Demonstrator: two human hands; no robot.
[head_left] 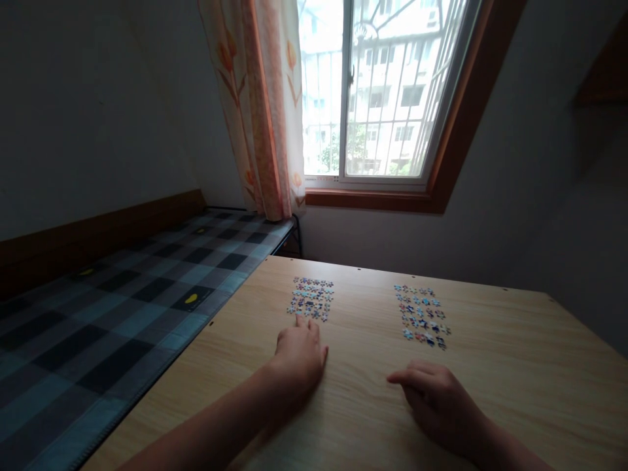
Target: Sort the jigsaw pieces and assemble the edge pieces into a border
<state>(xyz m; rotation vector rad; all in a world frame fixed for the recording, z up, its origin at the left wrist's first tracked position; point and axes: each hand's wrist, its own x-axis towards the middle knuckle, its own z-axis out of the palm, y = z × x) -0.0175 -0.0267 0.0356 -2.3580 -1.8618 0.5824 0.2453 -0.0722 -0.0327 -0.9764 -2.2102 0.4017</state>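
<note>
Two groups of small jigsaw puzzle pieces lie in loose rows on the wooden table. My left hand (300, 350) is palm down just below the left group of puzzle pieces (310, 297). Its fingers are apart, and the index fingertip reaches the bottom row, at or beside a piece. Near the right group of puzzle pieces (422, 315), my right hand (432, 392) hovers or rests lower down, apart from them. Its index finger points left, the other fingers are bent, and no object shows in it.
The light wood table (358, 405) has its far edge near the wall. Along its left side lies a bed with a checked mat (147, 288). A floral curtain (267, 111) hangs beside the barred window (383, 98).
</note>
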